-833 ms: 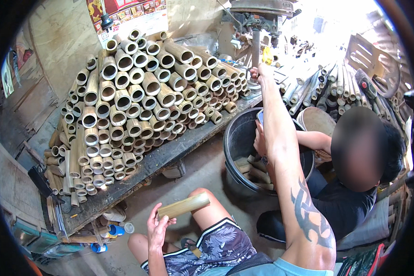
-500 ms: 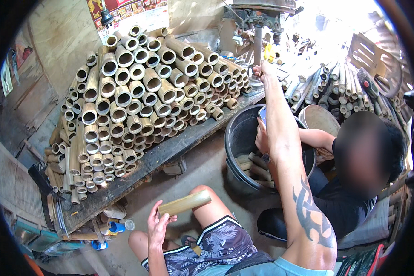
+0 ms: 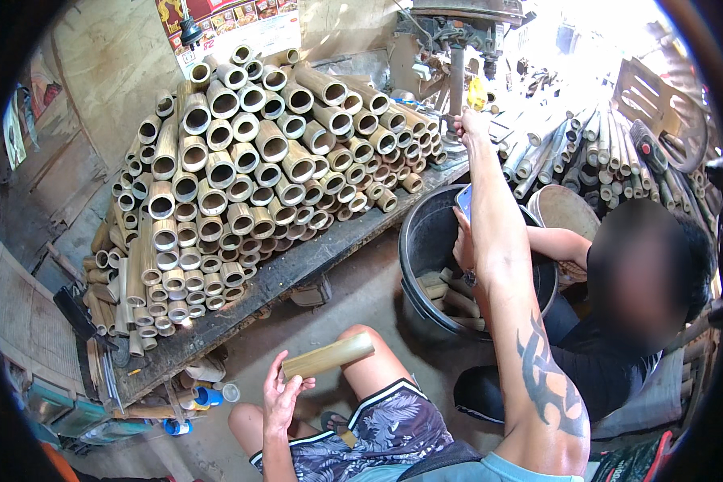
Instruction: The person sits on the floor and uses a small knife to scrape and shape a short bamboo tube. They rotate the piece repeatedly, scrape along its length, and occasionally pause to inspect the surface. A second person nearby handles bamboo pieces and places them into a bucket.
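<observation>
A short, pale-green bamboo tube [image 3: 329, 356] rests in my left hand [image 3: 283, 394], gripped near one end between thumb and fingers above my lap. My right arm stretches far forward, past a black tub. At its end my right hand [image 3: 474, 125], small in the picture, has its fingers curled in beside the metal post [image 3: 456, 80] of a bench machine; what they hold, if anything, I cannot make out. A yellow item [image 3: 476, 93] hangs just beyond that hand. To its left, many cut bamboo tubes [image 3: 245, 126] lie stacked with their round ends facing me.
A dark wooden bench [image 3: 297, 277] carries the stack. The black tub [image 3: 414, 277] holds cut pieces and stands beside my right arm. Close on my right another person [image 3: 602, 353] sits with a phone [image 3: 463, 201] in hand. Long bamboo poles [image 3: 610, 153] lie behind, near a pale bucket [image 3: 566, 207].
The whole view has shifted slightly, so everything sits a little lower and to the right. My left hand keeps the bamboo tube, and my right arm stays outstretched.
</observation>
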The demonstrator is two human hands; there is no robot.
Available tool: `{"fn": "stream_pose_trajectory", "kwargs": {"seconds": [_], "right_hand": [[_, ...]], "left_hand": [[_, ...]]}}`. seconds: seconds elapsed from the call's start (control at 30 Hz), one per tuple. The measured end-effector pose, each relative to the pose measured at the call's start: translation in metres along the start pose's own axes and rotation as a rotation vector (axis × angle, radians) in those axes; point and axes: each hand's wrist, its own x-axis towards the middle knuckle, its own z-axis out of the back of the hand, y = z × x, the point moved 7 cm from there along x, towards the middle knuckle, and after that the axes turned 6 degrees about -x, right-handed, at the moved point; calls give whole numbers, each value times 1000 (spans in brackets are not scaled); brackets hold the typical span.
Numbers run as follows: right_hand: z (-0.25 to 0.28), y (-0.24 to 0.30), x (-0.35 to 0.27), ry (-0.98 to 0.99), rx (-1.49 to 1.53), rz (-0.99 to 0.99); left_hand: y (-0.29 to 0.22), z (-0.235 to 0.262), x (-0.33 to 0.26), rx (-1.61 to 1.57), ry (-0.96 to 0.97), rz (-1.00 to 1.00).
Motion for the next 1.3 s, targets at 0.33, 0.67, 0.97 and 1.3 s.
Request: {"fn": "stream_pose_trajectory", "kwargs": {"seconds": [0.33,0.67,0.97,1.3], "right_hand": [[2,19,-9,-99,100,111],[-7,36,-55,-41,421,108],[17,-75,-402,1093,-563,52],[39,-133,-458,1366,-917,-95]], "left_hand": [[1,3,-1,5,10,2],[-2,-4,6,-24,-10,-19],[-3,12,3,-44,-64,-63],[-12,16,7,-25,-33,-97]]}}
